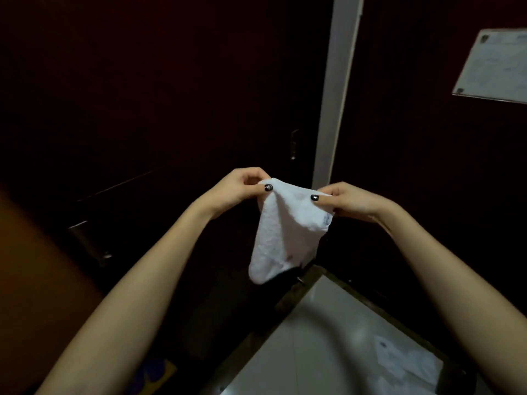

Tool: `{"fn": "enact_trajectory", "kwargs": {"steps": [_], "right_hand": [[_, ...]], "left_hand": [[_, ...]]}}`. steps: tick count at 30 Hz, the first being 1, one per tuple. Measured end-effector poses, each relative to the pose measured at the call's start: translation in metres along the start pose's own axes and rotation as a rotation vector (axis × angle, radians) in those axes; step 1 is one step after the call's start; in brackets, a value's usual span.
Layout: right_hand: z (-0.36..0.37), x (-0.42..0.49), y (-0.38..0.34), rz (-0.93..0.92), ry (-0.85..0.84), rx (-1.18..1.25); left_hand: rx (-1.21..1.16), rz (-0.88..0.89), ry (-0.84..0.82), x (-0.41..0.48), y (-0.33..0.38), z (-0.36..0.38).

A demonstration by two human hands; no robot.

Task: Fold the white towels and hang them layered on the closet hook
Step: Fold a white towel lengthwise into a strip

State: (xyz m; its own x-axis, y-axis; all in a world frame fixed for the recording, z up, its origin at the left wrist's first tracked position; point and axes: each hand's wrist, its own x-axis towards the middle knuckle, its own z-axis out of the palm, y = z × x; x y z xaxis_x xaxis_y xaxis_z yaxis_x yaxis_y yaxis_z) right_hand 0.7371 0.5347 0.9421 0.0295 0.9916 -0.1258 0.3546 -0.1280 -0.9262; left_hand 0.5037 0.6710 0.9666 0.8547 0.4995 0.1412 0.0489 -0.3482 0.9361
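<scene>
Towel (285,232) hangs lengthwise downward; left hand (236,189), right hand (350,201) pinch top.

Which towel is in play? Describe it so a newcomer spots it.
Find the pale vertical strip between the dark panels. Near its foot, the left hand and right hand pinch the top edge of the white towel, which hangs down. It is the only cloth held aloft.

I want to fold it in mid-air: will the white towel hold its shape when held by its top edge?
Probably not: the white towel sags to a drooping point below the left hand and right hand, so it looks floppy. Fingertip pinches alone carry it, so it seems light.
</scene>
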Motion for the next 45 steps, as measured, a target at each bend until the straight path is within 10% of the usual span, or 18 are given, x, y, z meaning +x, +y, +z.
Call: {"fn": "enact_trajectory", "kwargs": {"steps": [23,33,45], "right_hand": [[0.439,0.045,-0.124,-0.378,-0.094,-0.076],[0.533,0.047,-0.146,-0.517,0.019,-0.083],[0.566,0.054,-0.164,-0.448,0.009,0.105]], "left_hand": [[0.156,0.032,0.430,-0.372,-0.024,-0.190],[0.210,-0.010,0.870,-0.447,-0.039,-0.228],[0.037,0.066,0.902,-0.490,-0.033,-0.228]]}}
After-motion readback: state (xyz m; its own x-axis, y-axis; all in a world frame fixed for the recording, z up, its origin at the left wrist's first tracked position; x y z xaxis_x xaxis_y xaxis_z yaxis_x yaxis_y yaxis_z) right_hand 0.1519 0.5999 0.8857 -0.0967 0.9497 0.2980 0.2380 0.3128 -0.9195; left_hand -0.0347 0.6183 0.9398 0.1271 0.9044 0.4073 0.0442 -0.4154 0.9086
